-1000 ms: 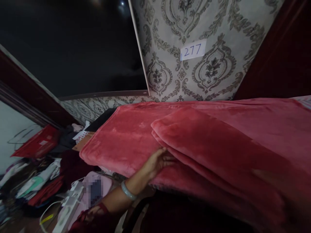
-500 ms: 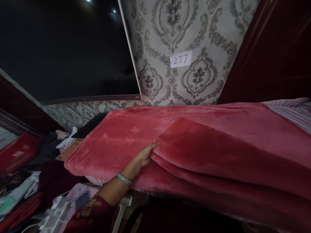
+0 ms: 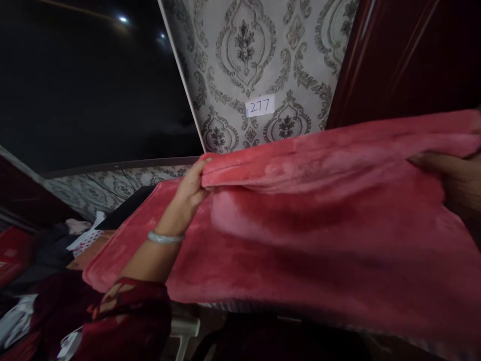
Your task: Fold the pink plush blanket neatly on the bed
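Observation:
A plush red-pink blanket (image 3: 300, 255) lies spread over a raised surface, with part of it lifted in a long fold. My left hand (image 3: 193, 185), with a pale bangle (image 3: 165, 237) at the wrist, grips the left end of that fold. At the right edge of the view, my right hand (image 3: 460, 183) is closed on the fold's other end, thumb on top; it is partly cut off. Between the hands the raised cloth stretches across, hiding the back of the blanket.
Behind stands a patterned wall (image 3: 248, 55) with a paper marked 277 (image 3: 260, 105). A large dark screen (image 3: 93, 90) hangs at left, a dark red wooden panel (image 3: 406, 60) at right. Clothes (image 3: 52, 255) are heaped at lower left; a white frame (image 3: 184, 328) stands below.
My left hand has moved up and leftward, raising the blanket's fold toward the wall. My right hand has come into view at the right, holding the cloth. The view has shifted slightly.

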